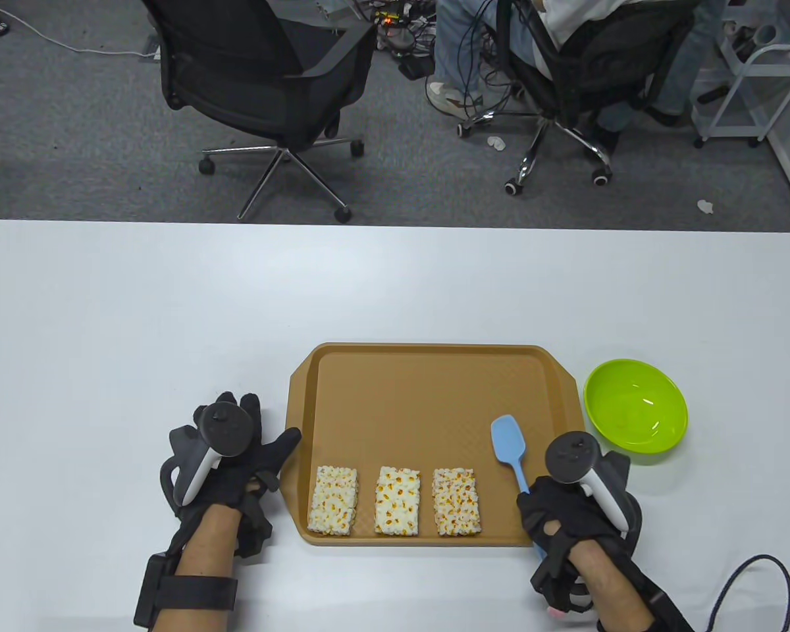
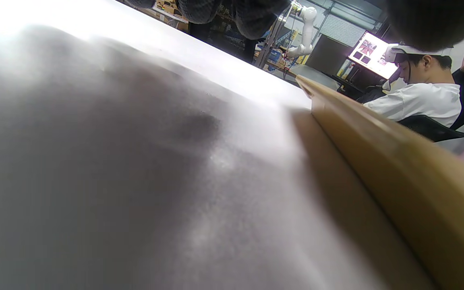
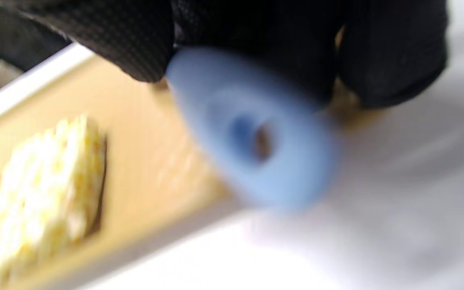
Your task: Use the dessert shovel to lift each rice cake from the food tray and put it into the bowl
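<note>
On the left, the left hand [image 1: 227, 461] lies flat on the white table [image 1: 105, 316], fingers spread and holding nothing, its fingertips just beside the left rim of the tan food tray [image 1: 434, 368]; it looks well placed to steady the tray if a push slides it. Along the tray's near edge three rice cakes sit in a row, apart from one another: the left rice cake [image 1: 332, 500], the middle rice cake [image 1: 397, 500] and the right rice cake [image 1: 456, 501]. They look like puffed grains pressed into slabs, so probably very light, stiff but crumbly, likely to break at the corners if pried hard. The safe way is from below, sliding the blade flat under a short edge until most of the slab rests on it. Further right, the right hand [image 1: 566, 513] has its fingers curled round the handle of the blue dessert shovel [image 1: 510, 447], whose blade lies over the tray floor, empty, near the right rice cake. The blade looks soft and may flex. At the far right the green bowl [image 1: 635, 408] stands empty just beside the tray.
</note>
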`<state>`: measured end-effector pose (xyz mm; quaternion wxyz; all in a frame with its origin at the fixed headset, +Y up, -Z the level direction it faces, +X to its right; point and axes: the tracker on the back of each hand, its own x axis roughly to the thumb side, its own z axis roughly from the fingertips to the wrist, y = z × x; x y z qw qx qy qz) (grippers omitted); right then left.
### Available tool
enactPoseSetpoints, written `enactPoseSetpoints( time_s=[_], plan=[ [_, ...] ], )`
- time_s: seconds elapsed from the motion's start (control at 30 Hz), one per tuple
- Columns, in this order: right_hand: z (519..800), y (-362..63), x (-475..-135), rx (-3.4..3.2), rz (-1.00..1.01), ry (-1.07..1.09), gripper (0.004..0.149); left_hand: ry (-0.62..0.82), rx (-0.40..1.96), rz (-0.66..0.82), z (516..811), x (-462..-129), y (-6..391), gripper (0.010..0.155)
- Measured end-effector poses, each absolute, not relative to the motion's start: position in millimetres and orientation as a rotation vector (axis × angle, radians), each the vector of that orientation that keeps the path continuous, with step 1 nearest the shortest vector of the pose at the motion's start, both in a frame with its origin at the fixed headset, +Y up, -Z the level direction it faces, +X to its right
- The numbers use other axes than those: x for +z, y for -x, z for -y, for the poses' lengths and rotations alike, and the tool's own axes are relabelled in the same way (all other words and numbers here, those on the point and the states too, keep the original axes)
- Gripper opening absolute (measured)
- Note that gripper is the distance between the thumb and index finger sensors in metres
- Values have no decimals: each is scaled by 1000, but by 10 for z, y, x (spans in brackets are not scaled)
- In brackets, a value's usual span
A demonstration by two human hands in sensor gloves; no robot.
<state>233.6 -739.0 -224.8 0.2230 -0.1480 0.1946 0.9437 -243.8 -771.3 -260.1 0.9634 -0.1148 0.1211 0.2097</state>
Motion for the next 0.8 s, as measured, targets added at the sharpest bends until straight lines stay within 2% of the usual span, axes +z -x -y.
enactPoseSetpoints(
  time_s=[0.07, 0.13, 0.2, 0.37, 0.53, 0.67, 0.8],
  plan=[
    [7286, -2517, -2290, 2464, -337, 416, 46, 214, 435, -241, 7691, -2593, 2429, 92],
    [7326, -2616, -2375, 2295, -291, 306, 46, 216, 429, -234, 7684, -2590, 2423, 91],
    [7396, -2677, -2411, 2160, -301, 296, 46, 219, 428, -230, 7680, -2594, 2420, 92],
    [7396, -2723, -2452, 2121, -65, 209, 47, 203, 446, -237, 7649, -2568, 2461, 92],
    [7324, -2685, -2431, 2156, -45, 131, 47, 148, 400, -306, 7561, -2513, 2490, 95],
    [7288, -2684, -2457, 2255, -12, 55, 47, 114, 351, -378, 7501, -2488, 2492, 91],
    [7242, -2714, -2477, 2375, 61, -40, 47, 197, 434, -383, 7521, -2481, 2459, 89]
  ],
)
